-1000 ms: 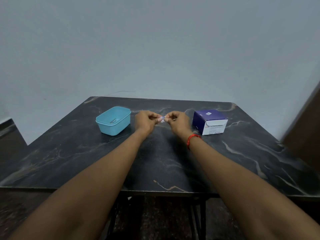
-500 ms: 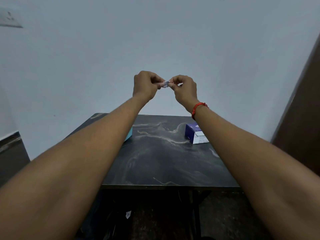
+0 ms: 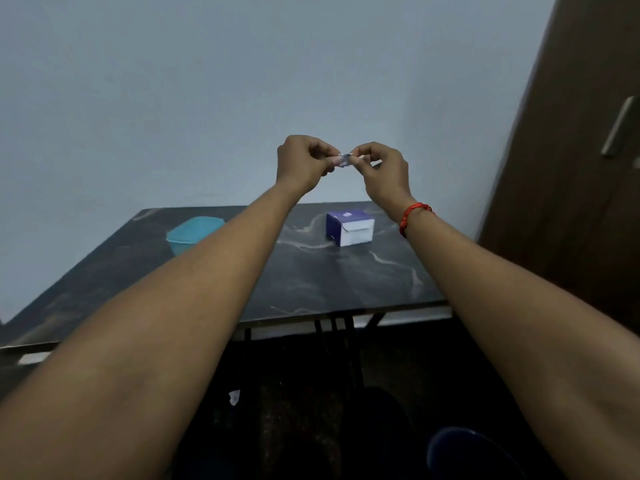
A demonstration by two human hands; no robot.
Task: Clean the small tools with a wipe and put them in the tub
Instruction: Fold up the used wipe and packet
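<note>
- since a second ago both hands have lifted from just over the table to sit in front of the wall, and more of the tub now shows than half a second ago.
- pale blue-grey wall (image 3: 242, 81) fills the upper view.
- dark marbled table (image 3: 329, 282) stands against it, seen from above.
- brown door (image 3: 571, 168) runs down the right edge.
- two bare forearms reach forward from the bottom corners.
- left hand (image 3: 301, 164) and right hand (image 3: 382, 171) meet in the air above the table's far edge, fingers curled, each pinching one end of a small packet (image 3: 344, 159). it is too small to tell what it is.
- teal tub (image 3: 190, 232) sits on the table's far left, partly hidden by the left forearm. its contents cannot be seen.
- purple and white box (image 3: 349, 228) stands on the table, well apart from the tub.
- red thread (image 3: 414, 218) circles the right wrist.
</note>
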